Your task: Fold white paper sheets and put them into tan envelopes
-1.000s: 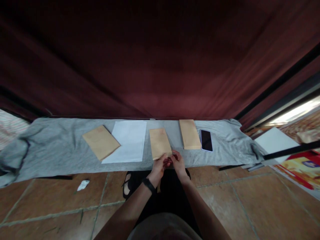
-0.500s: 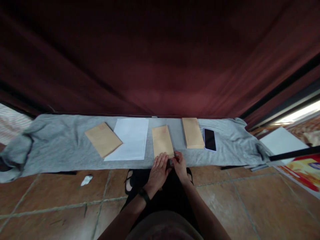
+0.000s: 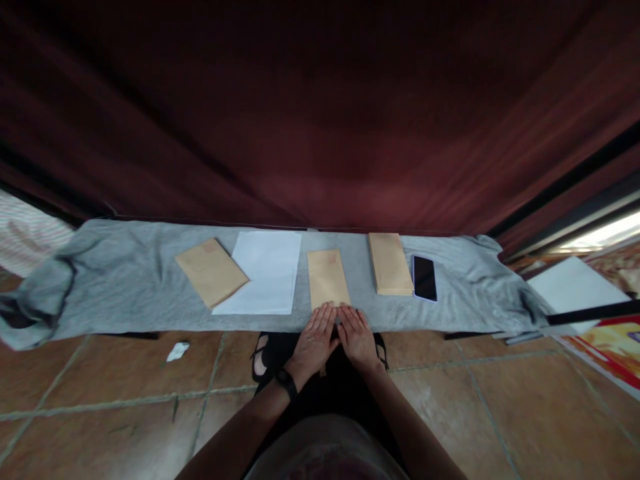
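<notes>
A brown paper envelope (image 3: 327,277) with a faint reddish mark lies in front of me on the grey cloth. My left hand (image 3: 315,337) rests flat on its near edge, fingers stretched out. Beside it, my right hand (image 3: 357,337) presses the same edge with straight fingers. The hands cover that near edge. To the left, another brown envelope (image 3: 213,272) lies slanted, its corner over the white sheets of paper (image 3: 270,270). On the right is a stack of brown envelopes (image 3: 391,265).
A phone (image 3: 425,278) lies right of the stack. The grey cloth (image 3: 125,280) covers a narrow surface, with a dark red curtain (image 3: 320,133) behind it. A white scrap (image 3: 177,351) is on the tiled floor. White board (image 3: 575,283) and a red-yellow box (image 3: 615,343) stand at right.
My right hand has gone from curled fingers at the envelope's near right corner to lying flat on its near edge beside my left hand. The view has shifted slightly.
</notes>
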Demonstrator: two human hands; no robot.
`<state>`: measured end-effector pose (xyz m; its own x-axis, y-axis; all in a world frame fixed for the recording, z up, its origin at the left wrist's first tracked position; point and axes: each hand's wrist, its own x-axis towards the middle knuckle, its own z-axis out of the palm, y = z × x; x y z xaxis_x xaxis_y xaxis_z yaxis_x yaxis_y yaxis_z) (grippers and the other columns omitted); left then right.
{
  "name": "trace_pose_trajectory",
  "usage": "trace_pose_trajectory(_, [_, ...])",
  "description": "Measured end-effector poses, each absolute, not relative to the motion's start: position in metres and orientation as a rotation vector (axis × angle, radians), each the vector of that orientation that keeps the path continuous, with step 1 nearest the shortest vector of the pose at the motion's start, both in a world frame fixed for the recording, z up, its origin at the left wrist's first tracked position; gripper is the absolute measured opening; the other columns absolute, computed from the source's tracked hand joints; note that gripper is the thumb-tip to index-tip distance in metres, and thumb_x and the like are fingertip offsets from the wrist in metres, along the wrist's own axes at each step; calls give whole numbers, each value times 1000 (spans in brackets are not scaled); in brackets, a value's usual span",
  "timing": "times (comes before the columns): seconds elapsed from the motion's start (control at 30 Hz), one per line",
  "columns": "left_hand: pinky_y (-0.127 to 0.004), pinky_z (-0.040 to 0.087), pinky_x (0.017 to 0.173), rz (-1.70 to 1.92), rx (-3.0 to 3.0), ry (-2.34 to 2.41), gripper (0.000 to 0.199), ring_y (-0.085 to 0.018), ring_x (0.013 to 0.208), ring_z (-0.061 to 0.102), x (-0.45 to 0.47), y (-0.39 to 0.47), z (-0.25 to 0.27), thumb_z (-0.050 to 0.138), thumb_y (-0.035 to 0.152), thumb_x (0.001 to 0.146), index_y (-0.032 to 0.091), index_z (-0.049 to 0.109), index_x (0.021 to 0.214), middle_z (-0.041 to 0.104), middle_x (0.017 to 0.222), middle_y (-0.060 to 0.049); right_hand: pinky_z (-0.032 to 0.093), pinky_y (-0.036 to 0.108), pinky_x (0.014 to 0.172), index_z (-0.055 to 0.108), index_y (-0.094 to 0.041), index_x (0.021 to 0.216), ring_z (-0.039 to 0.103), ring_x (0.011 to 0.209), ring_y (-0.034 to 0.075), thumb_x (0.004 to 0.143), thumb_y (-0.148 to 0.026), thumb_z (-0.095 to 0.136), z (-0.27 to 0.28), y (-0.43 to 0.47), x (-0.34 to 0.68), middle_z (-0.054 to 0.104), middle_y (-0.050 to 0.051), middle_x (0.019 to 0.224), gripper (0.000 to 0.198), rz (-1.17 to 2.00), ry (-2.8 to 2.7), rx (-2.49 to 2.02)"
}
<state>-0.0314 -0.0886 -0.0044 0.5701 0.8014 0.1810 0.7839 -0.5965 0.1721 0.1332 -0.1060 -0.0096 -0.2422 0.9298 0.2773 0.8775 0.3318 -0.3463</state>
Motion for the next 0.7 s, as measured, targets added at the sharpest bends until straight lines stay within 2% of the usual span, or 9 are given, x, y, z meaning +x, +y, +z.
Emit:
trace_pose_trajectory(0.27, [-47, 26, 123, 311, 2719, 1419, 75, -29, 152, 19, -51, -91, 0, 55, 35, 94, 5, 24, 155, 26, 162, -22, 30, 45, 121, 49, -15, 147, 48, 139, 23, 103, -23, 40, -14, -107, 151, 53, 11, 148, 46, 59, -2173, -1619])
trace_pose_trajectory(0.5, [-47, 22, 124, 212, 2728, 1503, 79, -31, 153, 13, -57, -94, 1, 56, 32, 93, 0, 20, 156, 21, 162, -24, 28, 47, 121, 50, -16, 146, 44, 141, 25, 103, -24, 39, -15, -112, 163, 54, 9, 148, 45, 15, -2146, -1669])
trace_pose_trajectory(0.7, [-49, 21, 123, 104, 2714, 1547, 79, -36, 152, 14, -51, -94, 4, 58, 35, 93, -5, 26, 152, 21, 160, -29, 28, 48, 120, 45, -10, 148, 35, 147, 28, 103, -24, 39, -9, -116, 140, 41, 14, 157, 48, -6, -2155, -1696])
